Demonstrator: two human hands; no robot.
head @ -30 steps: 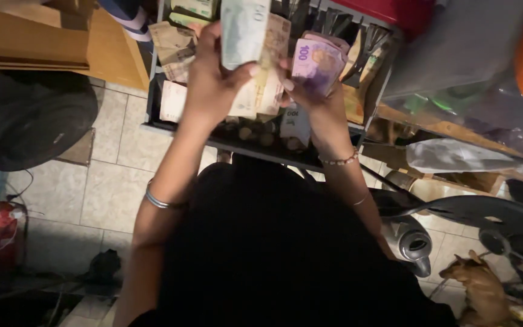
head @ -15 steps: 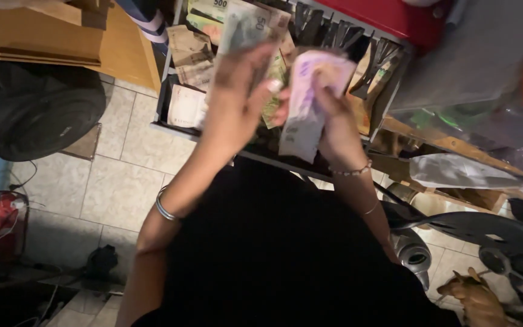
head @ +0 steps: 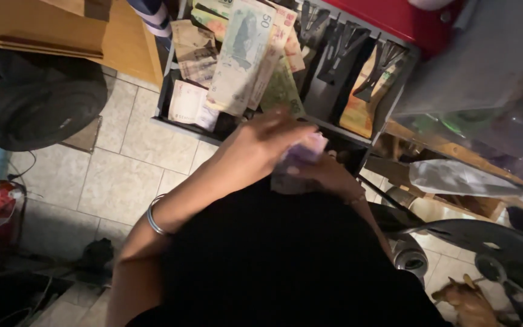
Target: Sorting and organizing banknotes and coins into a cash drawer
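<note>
Student: Where the two hands meet at the centre of the view, what do they hold?

Instructor: The left hand (head: 261, 142) and the right hand (head: 328, 175) close together on a folded wad of purple banknotes (head: 301, 158). The fingers (head: 286, 130) of the left hand curl over the wad from above; the right hand grips it from below at about 4 o'clock of the left. Motion blur hides the exact fingertip positions.

Student: And where does the wad lie relative to the drawer?

Instructor: It is held just in front of the open cash drawer (head: 174, 72), which lies toward 12 o'clock. Loose banknotes (head: 243, 57) are fanned in its left compartments, and black spring clips (head: 340, 54) stand raised over the compartments at 1 o'clock.

Student: What surrounds the person?

Instructor: A silver bangle (head: 152, 218) circles the left wrist at 8 o'clock. A tiled floor (head: 116, 175) spreads toward 9 o'clock, bearing a dark round object (head: 40, 112); a red canister (head: 1, 206) stands near the left edge. A small brown dog (head: 467, 303) lies at 5 o'clock, and a clear plastic bag (head: 455, 177) rests at 3 o'clock.
</note>
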